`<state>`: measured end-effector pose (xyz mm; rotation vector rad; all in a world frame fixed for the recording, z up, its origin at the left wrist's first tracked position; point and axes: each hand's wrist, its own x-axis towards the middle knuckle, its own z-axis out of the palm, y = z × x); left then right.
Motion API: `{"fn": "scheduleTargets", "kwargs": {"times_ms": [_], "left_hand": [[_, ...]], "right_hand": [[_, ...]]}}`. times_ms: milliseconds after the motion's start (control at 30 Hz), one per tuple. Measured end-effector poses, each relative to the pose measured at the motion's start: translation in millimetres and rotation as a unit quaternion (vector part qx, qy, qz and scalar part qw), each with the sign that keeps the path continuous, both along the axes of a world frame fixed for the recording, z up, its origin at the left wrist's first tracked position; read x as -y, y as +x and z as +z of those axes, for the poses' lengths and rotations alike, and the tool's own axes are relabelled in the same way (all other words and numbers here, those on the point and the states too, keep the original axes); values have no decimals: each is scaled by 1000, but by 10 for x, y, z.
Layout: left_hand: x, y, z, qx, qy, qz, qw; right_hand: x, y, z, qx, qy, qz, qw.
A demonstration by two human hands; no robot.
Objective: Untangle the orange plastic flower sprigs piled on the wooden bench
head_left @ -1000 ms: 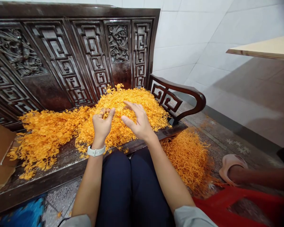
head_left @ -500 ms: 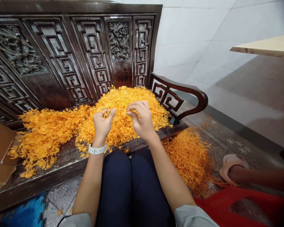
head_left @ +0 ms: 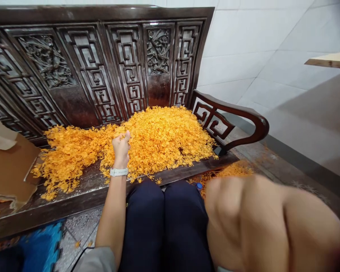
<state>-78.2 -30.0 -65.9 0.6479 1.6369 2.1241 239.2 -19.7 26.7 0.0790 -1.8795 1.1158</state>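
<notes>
My left hand [head_left: 120, 148], with a pale watch on its wrist, is closed at the near left side of a big heap of orange plastic flower-like pieces [head_left: 167, 139]. A bit of orange plastic piece shows at its fingers, partly hidden by the thumb. My right hand [head_left: 260, 215] is very close to the camera at the lower right, large and blurred. Its fingers look bent with the knuckles showing; whatever they hold, if anything, is hidden. The heap lies on a dark carved wooden bench [head_left: 82, 198].
A cardboard box [head_left: 14, 162] stands on the bench at left. The curved armrest [head_left: 243, 113] bounds the right end. Thin orange strands [head_left: 232, 170] lie on the floor behind my right hand. A blue mat [head_left: 42, 245] is at lower left; a board edge [head_left: 330, 62] juts in at upper right.
My right hand has left the heap, moving right and up close to the camera. My left hand stays over the heap, and the view has shifted slightly.
</notes>
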Motion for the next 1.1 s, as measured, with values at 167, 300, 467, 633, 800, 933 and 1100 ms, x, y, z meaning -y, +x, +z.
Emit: {"fn": "scheduleTargets", "kwargs": {"times_ms": [167, 300, 467, 633, 800, 933, 1100], "left_hand": [[72, 58, 31, 41, 16, -138, 989], [147, 145, 106, -6, -37, -230, 973], [252, 118, 173, -69, -65, -267, 959], [290, 171, 278, -195, -102, -361, 906], [257, 219, 263, -228, -102, -407, 878], [156, 262, 169, -191, -82, -363, 908], [42, 305, 48, -164, -33, -361, 918]], "right_hand": [[-562, -351, -232, -52, 98, 52, 993], [-804, -914, -492, -11, -58, -164, 985], [-848, -1090, -654, 18, -325, -183, 928], [-728, -1124, -607, 36, -327, -95, 939], [-706, -1138, -591, -10, -327, -114, 938], [-650, -1075, -596, -78, -321, -202, 922], [-392, -1082, -517, -123, -225, -277, 926]]}}
